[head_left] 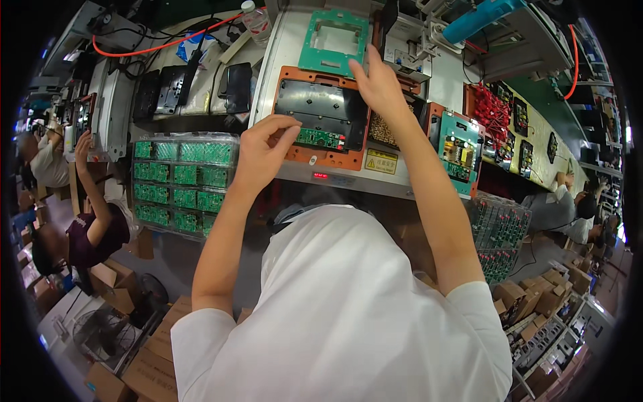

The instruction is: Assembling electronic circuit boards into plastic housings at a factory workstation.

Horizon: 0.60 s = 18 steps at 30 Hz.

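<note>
My left hand [265, 149] is closed, thumb and forefinger bent together at the left end of a green circuit board [320, 139]; whatever lies between the fingertips is hidden. The board sits along the near edge of a black plastic housing [315, 102], which rests in an orange fixture [326, 158]. Behind the fixture stands a green frame [313, 59] with a rectangular cut-out. My right hand [383, 87] is at the frame's lower right corner, thumb and forefinger stretched and apart, the thumb apparently touching the frame.
Clear trays of green boards [185, 175] stand at the left. On the right are a second fixture [461, 151], a heap of red wired parts [492, 110] and stacked boards [499, 234]. A bin of small brass-coloured pieces [382, 130] adjoins the fixture. Co-workers sit on both sides.
</note>
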Available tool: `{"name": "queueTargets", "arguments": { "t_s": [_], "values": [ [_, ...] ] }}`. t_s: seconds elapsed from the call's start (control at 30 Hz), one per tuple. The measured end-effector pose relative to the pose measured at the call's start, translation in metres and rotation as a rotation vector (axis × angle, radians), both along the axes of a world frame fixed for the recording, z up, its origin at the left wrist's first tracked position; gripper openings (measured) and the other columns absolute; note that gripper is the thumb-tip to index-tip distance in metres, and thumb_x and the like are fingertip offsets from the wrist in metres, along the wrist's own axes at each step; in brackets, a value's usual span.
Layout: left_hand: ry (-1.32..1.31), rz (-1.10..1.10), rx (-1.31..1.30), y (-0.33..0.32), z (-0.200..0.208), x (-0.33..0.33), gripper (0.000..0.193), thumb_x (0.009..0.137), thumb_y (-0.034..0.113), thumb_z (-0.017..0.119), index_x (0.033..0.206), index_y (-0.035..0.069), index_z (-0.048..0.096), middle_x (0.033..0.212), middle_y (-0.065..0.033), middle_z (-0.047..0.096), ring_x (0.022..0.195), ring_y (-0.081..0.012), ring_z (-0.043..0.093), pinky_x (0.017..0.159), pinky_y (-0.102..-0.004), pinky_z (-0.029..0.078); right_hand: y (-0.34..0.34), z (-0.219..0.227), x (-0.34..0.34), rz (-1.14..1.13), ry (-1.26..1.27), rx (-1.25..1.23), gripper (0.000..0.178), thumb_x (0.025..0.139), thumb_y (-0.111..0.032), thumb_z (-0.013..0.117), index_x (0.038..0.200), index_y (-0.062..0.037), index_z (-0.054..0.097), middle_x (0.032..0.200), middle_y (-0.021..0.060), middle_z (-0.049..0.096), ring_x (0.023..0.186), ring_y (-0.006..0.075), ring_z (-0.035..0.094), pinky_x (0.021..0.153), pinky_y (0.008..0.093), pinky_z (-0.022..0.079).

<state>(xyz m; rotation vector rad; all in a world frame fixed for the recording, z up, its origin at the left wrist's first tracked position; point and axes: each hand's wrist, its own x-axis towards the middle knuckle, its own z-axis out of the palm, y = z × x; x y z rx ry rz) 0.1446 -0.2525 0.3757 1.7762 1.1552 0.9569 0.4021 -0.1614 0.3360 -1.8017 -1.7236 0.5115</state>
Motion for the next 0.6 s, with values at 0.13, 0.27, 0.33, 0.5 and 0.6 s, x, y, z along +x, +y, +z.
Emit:
{"name": "queueTargets", "arguments": {
  "t_s": [0.13, 0.27, 0.33, 0.5, 0.6],
  "values": [
    [-0.429, 0.132, -0.675, 0.003, 0.011, 0.011, 0.029, 0.098, 0.024, 0.061, 0.095, -0.002, 0.070, 0.087, -0.0092, 0.070, 0.057, -0.0078, 0.056, 0.047, -0.0205, 0.041, 0.029, 0.005, 0.004, -0.193, 0.592, -0.119, 0.053, 0.103, -0.038, 0.044, 0.136, 0.0037, 0.046, 0.108, 0.0148, 0.068, 0.088, 0.0172, 0.063, 0.082, 0.0298, 0.049],
    [-0.750, 0.123, -0.955, 0.004, 0.015, 0.001, 0.043, 0.099, 0.036, 0.060, 0.084, -0.003, 0.068, 0.069, -0.0082, 0.065, 0.044, -0.0059, 0.048, 0.038, -0.0216, 0.031, -0.039, 0.021, 0.012, -0.039, 0.902, 0.005, 0.044, 0.104, -0.032, 0.044, 0.132, 0.0010, 0.052, 0.102, 0.0080, 0.069, 0.090, 0.0133, 0.062, 0.083, 0.0285, 0.048],
    [-0.528, 0.122, -0.924, -0.001, -0.002, -0.012, 0.046, 0.096, 0.043, 0.062, 0.082, -0.001, 0.067, 0.064, -0.0054, 0.063, 0.045, -0.0060, 0.049, 0.040, -0.0204, 0.032, -0.065, 0.029, 0.009, 0.128, 0.769, 0.001, 0.032, 0.103, -0.023, 0.048, 0.123, -0.0006, 0.060, 0.096, 0.0052, 0.070, 0.088, 0.0114, 0.062, 0.080, 0.0278, 0.048],
    [0.533, 0.206, -0.258, -0.018, -0.023, -0.014, 0.055, 0.086, 0.046, 0.072, 0.057, 0.002, 0.058, 0.047, -0.0100, 0.051, 0.041, -0.0225, 0.047, 0.043, -0.0346, 0.037, -0.099, 0.041, -0.013, 0.216, 0.440, -0.041, 0.015, 0.092, -0.006, 0.064, 0.106, -0.0036, 0.069, 0.095, 0.0046, 0.069, 0.084, 0.0133, 0.062, 0.070, 0.0276, 0.049],
    [0.666, 0.271, -0.197, -0.015, -0.025, -0.014, 0.055, 0.084, 0.047, 0.073, 0.057, 0.002, 0.059, 0.051, -0.0146, 0.054, 0.050, -0.0343, 0.055, 0.050, -0.0438, 0.043, -0.107, 0.044, -0.037, 0.549, 0.191, 0.080, 0.019, 0.084, -0.009, 0.070, 0.103, -0.0037, 0.068, 0.096, 0.0102, 0.066, 0.084, 0.0275, 0.062, 0.071, 0.0348, 0.052]
  ]
}}
